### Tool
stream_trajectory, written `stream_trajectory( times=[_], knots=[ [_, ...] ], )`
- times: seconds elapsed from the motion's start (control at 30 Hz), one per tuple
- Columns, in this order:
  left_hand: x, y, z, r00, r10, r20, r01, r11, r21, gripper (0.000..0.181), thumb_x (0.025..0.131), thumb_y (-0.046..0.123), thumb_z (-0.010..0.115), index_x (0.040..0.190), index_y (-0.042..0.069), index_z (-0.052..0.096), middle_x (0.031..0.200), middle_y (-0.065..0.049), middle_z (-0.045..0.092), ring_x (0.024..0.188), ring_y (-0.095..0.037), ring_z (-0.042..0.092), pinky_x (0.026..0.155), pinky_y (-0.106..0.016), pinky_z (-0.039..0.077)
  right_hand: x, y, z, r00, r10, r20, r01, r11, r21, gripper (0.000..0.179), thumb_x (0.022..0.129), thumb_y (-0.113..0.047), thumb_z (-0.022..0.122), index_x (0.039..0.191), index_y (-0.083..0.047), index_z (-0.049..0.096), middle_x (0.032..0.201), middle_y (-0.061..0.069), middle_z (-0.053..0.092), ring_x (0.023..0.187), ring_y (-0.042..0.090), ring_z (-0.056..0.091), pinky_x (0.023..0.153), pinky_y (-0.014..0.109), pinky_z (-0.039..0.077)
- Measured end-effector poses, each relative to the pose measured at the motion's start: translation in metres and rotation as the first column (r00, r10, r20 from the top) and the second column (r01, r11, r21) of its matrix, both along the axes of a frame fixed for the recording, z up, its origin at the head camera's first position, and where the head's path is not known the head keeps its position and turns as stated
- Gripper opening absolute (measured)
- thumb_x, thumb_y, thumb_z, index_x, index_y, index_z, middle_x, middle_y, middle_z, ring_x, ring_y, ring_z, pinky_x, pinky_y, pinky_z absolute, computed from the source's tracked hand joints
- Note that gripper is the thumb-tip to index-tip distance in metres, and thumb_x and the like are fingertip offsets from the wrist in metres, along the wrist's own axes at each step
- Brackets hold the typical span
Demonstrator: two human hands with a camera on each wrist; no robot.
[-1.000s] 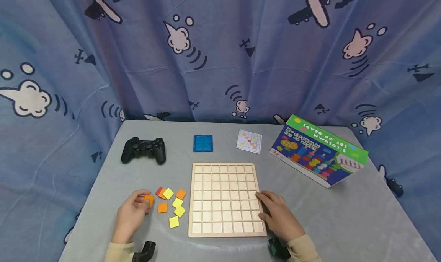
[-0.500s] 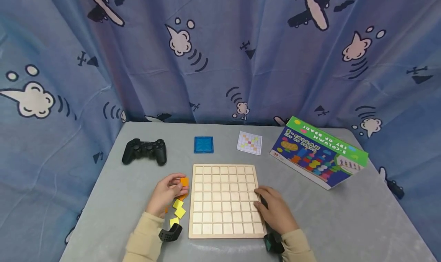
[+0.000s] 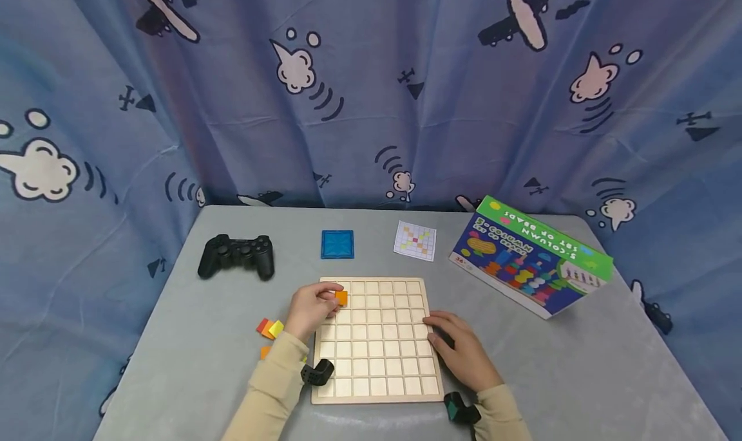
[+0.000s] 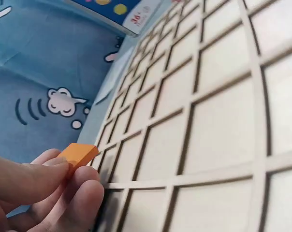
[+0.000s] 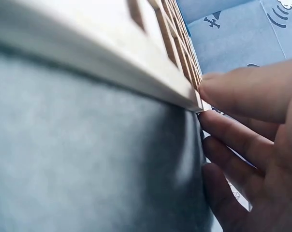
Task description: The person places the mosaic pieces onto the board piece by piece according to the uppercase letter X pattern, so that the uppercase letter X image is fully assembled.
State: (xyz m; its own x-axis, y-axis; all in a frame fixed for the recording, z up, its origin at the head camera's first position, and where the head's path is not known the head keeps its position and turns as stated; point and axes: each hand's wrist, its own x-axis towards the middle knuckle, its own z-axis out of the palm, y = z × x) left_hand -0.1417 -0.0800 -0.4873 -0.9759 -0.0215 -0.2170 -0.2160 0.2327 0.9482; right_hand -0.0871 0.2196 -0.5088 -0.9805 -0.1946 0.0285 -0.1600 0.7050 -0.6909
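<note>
Your left hand (image 3: 313, 309) pinches an orange tile (image 3: 341, 298) between thumb and fingers, holding it over the far left part of the wooden grid board (image 3: 377, 400). From your left wrist, the tile looks tilted, its near end gripped and its far end jutting past your fingertips; whether it touches the board is hard to tell. Your right hand (image 3: 460, 351) rests at the board's right edge, fingers fairly straight, with the thumb and index fingertips touching the rim.

To the left of the board, partly behind your left forearm, more tiles lie on the tabletop (image 3: 145, 364). A red tile (image 3: 262, 325), a second orange tile (image 3: 267, 329) and a yellow tile (image 3: 275, 329) sit bunched together, and another orange piece (image 3: 265, 351) shows just nearer to you, partly covered by your sleeve (image 3: 272, 383).

Beyond the board, you have a black game controller (image 3: 236, 255) at the far left, then a blue square (image 3: 337, 244), then a white card (image 3: 415, 240) printed with a grid of coloured squares. At the far right stands a green and blue box (image 3: 530, 257), set at an angle. Behind the tabletop hangs a blue curtain (image 3: 371, 106) patterned with planes and clouds.
</note>
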Motion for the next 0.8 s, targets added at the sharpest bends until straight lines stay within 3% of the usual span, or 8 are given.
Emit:
stream_trajectory(
  times=[0.13,0.53,0.8],
  knots=[
    [0.001,0.001,-0.001,0.999,-0.027,-0.027,0.024,0.993,-0.116,0.024,0.086,-0.007,0.061,0.107,0.001,0.07,0.082,-0.01,0.064,0.068,-0.021,0.065,0.062,-0.028,0.053,-0.001,-0.001,-0.001,1.0,-0.004,-0.01,0.004,1.0,-0.006,0.029,0.094,-0.016,0.062,0.123,-0.017,0.064,0.135,0.005,0.053,0.129,0.032,0.043,0.102,0.056,0.035],
    [-0.003,0.007,0.0,0.984,-0.135,-0.112,0.098,0.953,-0.286,0.022,0.085,-0.006,0.06,0.103,0.002,0.07,0.081,-0.006,0.06,0.063,-0.012,0.048,0.061,-0.025,0.043,0.0,0.002,-0.002,1.0,-0.013,0.003,0.013,1.0,-0.018,0.029,0.094,-0.017,0.061,0.124,-0.016,0.063,0.136,0.005,0.052,0.131,0.032,0.041,0.103,0.056,0.034],
    [-0.001,0.011,0.0,0.976,-0.151,-0.156,0.084,0.924,-0.372,0.02,0.084,-0.007,0.063,0.099,0.003,0.071,0.08,-0.005,0.057,0.067,-0.014,0.048,0.063,-0.027,0.042,-0.001,0.0,-0.004,1.0,-0.016,-0.002,0.016,1.0,-0.02,0.028,0.094,-0.017,0.061,0.123,-0.017,0.064,0.136,0.004,0.052,0.13,0.031,0.041,0.103,0.056,0.034]
  ],
)
